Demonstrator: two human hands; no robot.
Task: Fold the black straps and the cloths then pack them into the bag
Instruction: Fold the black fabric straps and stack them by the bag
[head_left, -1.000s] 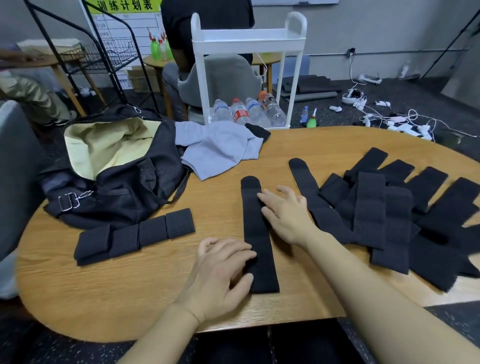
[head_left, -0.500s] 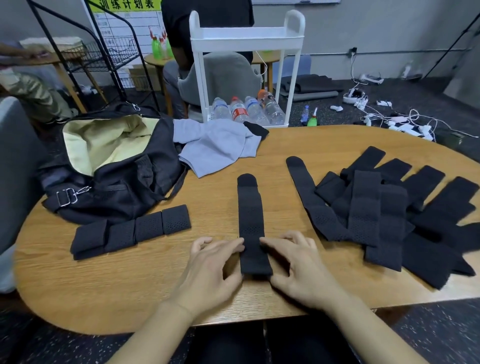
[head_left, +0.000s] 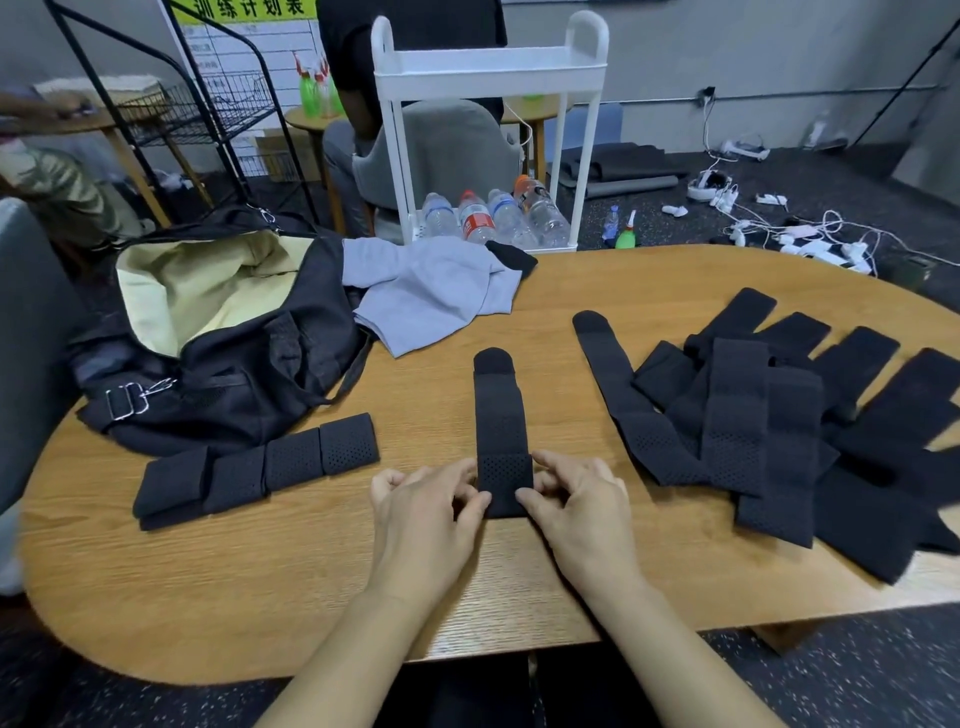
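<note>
A long black strap (head_left: 500, 415) lies lengthwise in front of me on the wooden table (head_left: 597, 291). Its near end is turned over into a short perforated flap. My left hand (head_left: 423, 506) pinches that flap's left edge and my right hand (head_left: 576, 501) pinches its right edge. Several folded straps (head_left: 260, 467) lie in a row at the left. A heap of unfolded straps (head_left: 779, 421) covers the right side. The black bag (head_left: 218, 338) stands open at the far left, showing a pale yellow lining. A grey cloth (head_left: 431, 293) lies beside it.
A white cart (head_left: 488, 67) with water bottles (head_left: 493, 218) stands behind the table. A seated person is behind the cart. A black wire rack (head_left: 197, 109) is at the back left. Cables and chargers (head_left: 800, 239) litter the floor at the right.
My right hand came from the strap's middle to its near end. Both hands gripped that end and turned it over away from me, so the strap now looks shorter.
</note>
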